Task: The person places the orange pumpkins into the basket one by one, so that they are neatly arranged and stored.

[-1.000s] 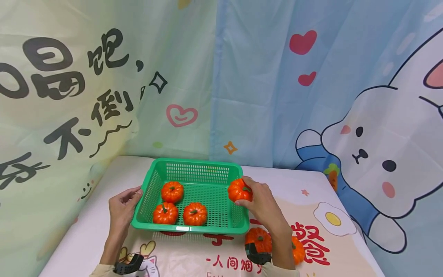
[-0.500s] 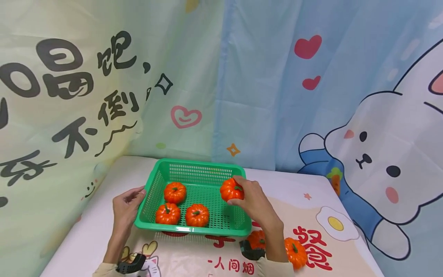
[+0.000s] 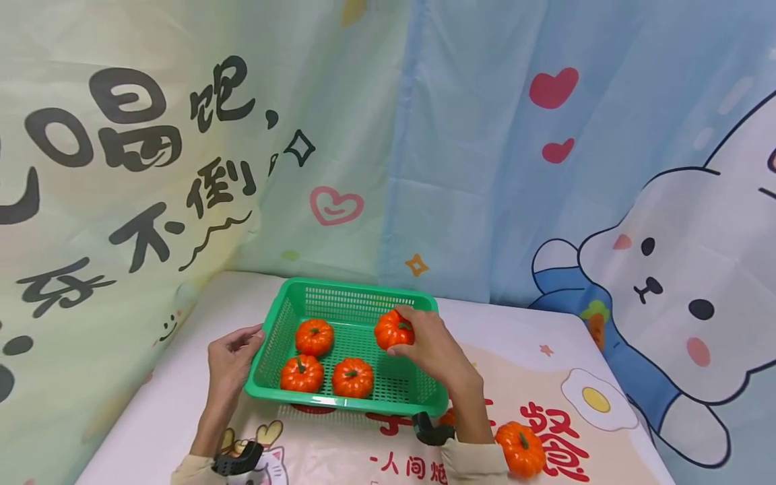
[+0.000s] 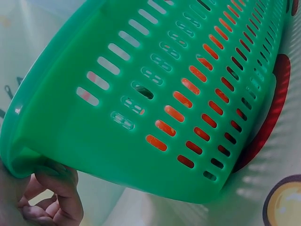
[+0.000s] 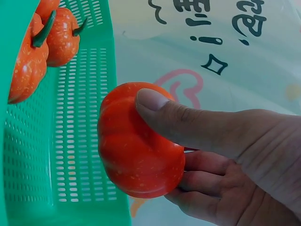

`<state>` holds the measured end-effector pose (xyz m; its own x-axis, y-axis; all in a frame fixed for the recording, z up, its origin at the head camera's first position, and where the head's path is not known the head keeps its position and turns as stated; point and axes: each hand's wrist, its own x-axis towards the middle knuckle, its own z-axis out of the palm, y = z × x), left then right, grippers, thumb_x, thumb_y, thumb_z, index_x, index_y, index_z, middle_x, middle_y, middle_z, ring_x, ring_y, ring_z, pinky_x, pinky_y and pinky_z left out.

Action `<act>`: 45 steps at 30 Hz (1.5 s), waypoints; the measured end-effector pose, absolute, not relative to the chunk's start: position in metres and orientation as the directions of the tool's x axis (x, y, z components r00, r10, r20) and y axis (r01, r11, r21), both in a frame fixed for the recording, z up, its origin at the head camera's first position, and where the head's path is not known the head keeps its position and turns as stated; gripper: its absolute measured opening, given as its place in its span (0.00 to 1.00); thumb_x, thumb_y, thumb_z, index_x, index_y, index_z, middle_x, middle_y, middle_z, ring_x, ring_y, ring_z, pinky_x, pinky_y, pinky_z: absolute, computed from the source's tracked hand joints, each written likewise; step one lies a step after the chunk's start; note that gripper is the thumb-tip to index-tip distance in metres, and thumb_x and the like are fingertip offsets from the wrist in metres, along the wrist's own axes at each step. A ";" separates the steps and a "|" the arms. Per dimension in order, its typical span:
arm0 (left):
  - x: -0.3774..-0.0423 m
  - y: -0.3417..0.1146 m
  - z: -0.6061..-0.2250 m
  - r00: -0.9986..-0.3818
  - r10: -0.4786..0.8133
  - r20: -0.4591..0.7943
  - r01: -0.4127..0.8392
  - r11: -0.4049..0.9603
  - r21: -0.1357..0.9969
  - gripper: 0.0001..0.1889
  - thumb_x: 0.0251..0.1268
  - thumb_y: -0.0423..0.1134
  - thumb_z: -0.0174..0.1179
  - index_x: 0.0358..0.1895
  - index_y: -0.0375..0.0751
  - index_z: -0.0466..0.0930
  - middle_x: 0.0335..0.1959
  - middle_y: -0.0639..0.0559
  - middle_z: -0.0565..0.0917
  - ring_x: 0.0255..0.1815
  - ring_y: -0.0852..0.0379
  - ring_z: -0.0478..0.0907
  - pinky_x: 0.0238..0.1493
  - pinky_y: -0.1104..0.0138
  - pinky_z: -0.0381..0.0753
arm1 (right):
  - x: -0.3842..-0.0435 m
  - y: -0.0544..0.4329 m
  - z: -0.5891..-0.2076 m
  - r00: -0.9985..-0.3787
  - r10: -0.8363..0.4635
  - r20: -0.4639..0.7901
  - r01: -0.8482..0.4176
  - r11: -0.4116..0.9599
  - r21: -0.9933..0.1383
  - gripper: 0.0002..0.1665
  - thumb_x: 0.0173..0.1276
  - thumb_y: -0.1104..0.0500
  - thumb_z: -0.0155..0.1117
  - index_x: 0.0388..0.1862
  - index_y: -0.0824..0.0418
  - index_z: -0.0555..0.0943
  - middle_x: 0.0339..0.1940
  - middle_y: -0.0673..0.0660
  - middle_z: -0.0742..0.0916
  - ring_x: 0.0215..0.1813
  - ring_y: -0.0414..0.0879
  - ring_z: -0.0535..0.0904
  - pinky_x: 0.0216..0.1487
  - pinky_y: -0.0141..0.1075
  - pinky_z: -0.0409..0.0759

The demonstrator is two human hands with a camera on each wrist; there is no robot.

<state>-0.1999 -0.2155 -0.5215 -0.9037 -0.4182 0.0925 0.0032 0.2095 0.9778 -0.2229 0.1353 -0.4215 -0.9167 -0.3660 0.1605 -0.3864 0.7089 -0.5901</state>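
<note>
A green plastic basket (image 3: 351, 405) with slotted walls stands on the table. Inside it, toward the left and front, lie three small orange pumpkins, one of them the front-middle pumpkin (image 3: 352, 378). My left hand (image 3: 230, 360) pinches the basket's left rim; in the left wrist view the fingers (image 4: 61, 188) curl under that rim. Over the right half of the basket, my right hand (image 3: 433, 347) grips another pumpkin (image 5: 141, 141) between thumb and fingers. The right wrist view shows this pumpkin above the basket floor, apart from the others.
A loose pumpkin (image 3: 520, 450) lies on the table right of the basket. One more pumpkin (image 3: 448, 417) shows partly behind the right wrist. The printed cloth (image 3: 545, 384) covers the table, and a curtain (image 3: 448, 168) hangs behind it.
My right hand has carried its pumpkin leftward from the basket's right rim to over the interior. The left hand keeps its hold on the rim. The head view has shifted slightly.
</note>
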 end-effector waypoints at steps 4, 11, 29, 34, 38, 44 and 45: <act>-0.200 -0.216 -0.522 -0.906 -0.412 0.095 0.010 0.205 0.979 0.17 0.81 0.39 0.66 0.62 0.31 0.88 0.43 0.41 0.90 0.33 0.67 0.80 0.36 0.76 0.81 | -0.228 0.130 -0.423 -0.907 -0.393 0.150 -0.399 0.694 -0.600 0.37 0.62 0.62 0.86 0.70 0.64 0.82 0.53 0.54 0.91 0.48 0.45 0.84 0.51 0.42 0.88; -0.200 -0.216 -0.521 -0.906 -0.410 0.104 0.023 0.199 0.980 0.17 0.80 0.39 0.67 0.61 0.31 0.89 0.44 0.39 0.91 0.33 0.66 0.80 0.36 0.76 0.81 | -0.236 0.120 -0.422 -0.890 -0.429 0.155 -0.436 0.697 -0.569 0.34 0.61 0.62 0.86 0.67 0.63 0.84 0.49 0.54 0.91 0.46 0.45 0.84 0.49 0.39 0.88; -0.201 -0.216 -0.521 -0.905 -0.406 0.125 0.046 0.200 0.979 0.16 0.80 0.39 0.67 0.59 0.31 0.90 0.43 0.38 0.91 0.32 0.66 0.81 0.36 0.76 0.82 | -0.253 0.102 -0.423 -0.857 -0.504 0.106 -0.489 0.732 -0.474 0.37 0.60 0.58 0.88 0.67 0.66 0.84 0.50 0.55 0.91 0.51 0.50 0.82 0.56 0.47 0.84; -0.201 -0.217 -0.522 -0.906 -0.406 0.122 0.042 0.198 0.979 0.16 0.80 0.40 0.67 0.60 0.31 0.89 0.44 0.38 0.91 0.32 0.66 0.81 0.36 0.76 0.82 | -0.259 0.097 -0.423 -0.831 -0.547 0.100 -0.526 0.714 -0.462 0.33 0.61 0.58 0.88 0.63 0.65 0.86 0.47 0.55 0.91 0.48 0.49 0.82 0.52 0.44 0.85; -0.202 -0.217 -0.523 -0.908 -0.405 0.107 0.032 0.189 0.981 0.17 0.80 0.40 0.67 0.61 0.32 0.89 0.43 0.40 0.91 0.32 0.66 0.82 0.36 0.75 0.82 | -0.263 0.094 -0.423 -0.823 -0.560 0.093 -0.533 0.706 -0.467 0.35 0.61 0.59 0.88 0.65 0.67 0.85 0.49 0.56 0.91 0.47 0.48 0.82 0.47 0.41 0.85; -0.201 -0.217 -0.523 -0.909 -0.405 0.094 0.024 0.173 0.985 0.16 0.80 0.39 0.67 0.61 0.32 0.89 0.43 0.42 0.91 0.33 0.66 0.82 0.36 0.75 0.82 | -0.269 0.091 -0.429 -0.821 -0.566 0.067 -0.525 0.705 -0.477 0.37 0.60 0.61 0.88 0.67 0.67 0.85 0.51 0.58 0.91 0.47 0.49 0.81 0.45 0.40 0.84; -0.201 -0.217 -0.522 -0.910 -0.405 0.093 0.023 0.176 0.984 0.16 0.80 0.39 0.67 0.61 0.31 0.89 0.43 0.42 0.91 0.34 0.66 0.82 0.36 0.75 0.82 | -0.269 0.091 -0.430 -0.817 -0.573 0.067 -0.530 0.701 -0.477 0.36 0.59 0.61 0.88 0.66 0.68 0.85 0.50 0.58 0.91 0.46 0.49 0.81 0.45 0.40 0.84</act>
<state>-0.2009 -0.2173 -0.5224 -0.9096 -0.4049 0.0932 0.0226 0.1757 0.9842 -0.2695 0.0905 -0.4301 -0.8171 -0.5726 0.0670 -0.5303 0.7008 -0.4772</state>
